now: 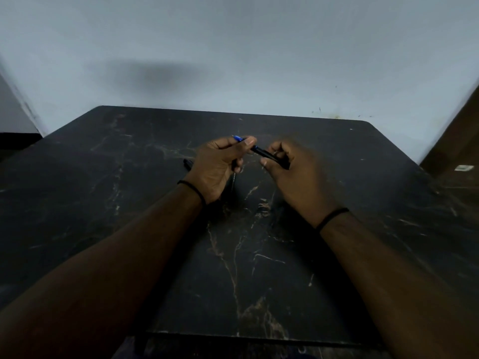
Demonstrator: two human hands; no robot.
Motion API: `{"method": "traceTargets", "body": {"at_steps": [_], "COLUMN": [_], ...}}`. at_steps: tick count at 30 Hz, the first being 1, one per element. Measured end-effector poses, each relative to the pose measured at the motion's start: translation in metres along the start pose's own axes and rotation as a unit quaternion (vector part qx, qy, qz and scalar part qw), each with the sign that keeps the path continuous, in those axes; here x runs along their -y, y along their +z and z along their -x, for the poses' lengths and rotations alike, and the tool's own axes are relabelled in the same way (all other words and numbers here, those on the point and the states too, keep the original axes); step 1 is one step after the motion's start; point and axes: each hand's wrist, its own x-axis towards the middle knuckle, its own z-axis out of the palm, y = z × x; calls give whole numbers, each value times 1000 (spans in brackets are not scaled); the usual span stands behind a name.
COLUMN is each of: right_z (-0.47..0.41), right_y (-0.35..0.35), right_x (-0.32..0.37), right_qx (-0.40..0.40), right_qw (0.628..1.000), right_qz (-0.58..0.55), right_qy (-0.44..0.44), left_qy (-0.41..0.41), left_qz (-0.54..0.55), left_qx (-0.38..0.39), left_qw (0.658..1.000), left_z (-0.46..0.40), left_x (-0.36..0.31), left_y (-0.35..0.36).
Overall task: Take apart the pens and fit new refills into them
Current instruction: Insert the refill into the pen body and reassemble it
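The pen (259, 151) is up off the table, held between both hands over the middle of the dark marble-patterned tabletop (259, 255). Its blue tip end (237, 138) pokes out past the left hand (220, 164), whose thumb and forefinger pinch that front section. The dark barrel (269, 155) runs down to the right and into the right hand (293, 172), fingers curled round it. Both grips are narrow and closed on the pen, one at each end.

A thin dark rod (234, 181) hangs below the left palm. It may be a refill tucked under the lower fingers, but it's too dim and blurred to be sure.

By the look of it, this is the twist-or-pull step at the joint between tip section and barrel. Whether the two parts are still joined I can't tell.

A pen like this should be light and stiff, smooth plastic, likely a bit slippery under dry fingers. The best hold is what we've got: fingertips close on either side of the joint, so the turning force goes into the thread and not into bending the barrel. A refill is thin and would flex, so it wants a hold near the end going in.

Just left of the left wrist, another dark pen part (188, 163) lies on the table, half hidden. A black cord band (193, 189) circles the left wrist, another (331, 217) the right. A pale wall (233, 60) stands behind.
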Motion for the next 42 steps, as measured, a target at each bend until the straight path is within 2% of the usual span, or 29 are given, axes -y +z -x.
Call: {"method": "traceTargets", "body": {"at_steps": [5,11,19,25,42], "right_z": [1,2,12,15,15], "right_y": [2,4,-3,-11,-2], "right_x": [-2,-6,14,24,15], "right_qx": [-5,-58,-39,14,-25], "right_qw": [1000,996,997,998,1000], "right_qz": [-13,49,48,53,5], "right_qy": [-9,-52,-35,10,-5], "left_qy": [1,15,9,-18,-5], "left_qz": [1,-18,-24,-52,-45], "left_qx": [-16,-20,-24,-35,-13], "left_qw": [1000,1000,999,998,999], "left_z": [0,1,5,9,9], "left_x": [1,2,1,-2,1], "left_y": [-1,3,4,6,3]}}
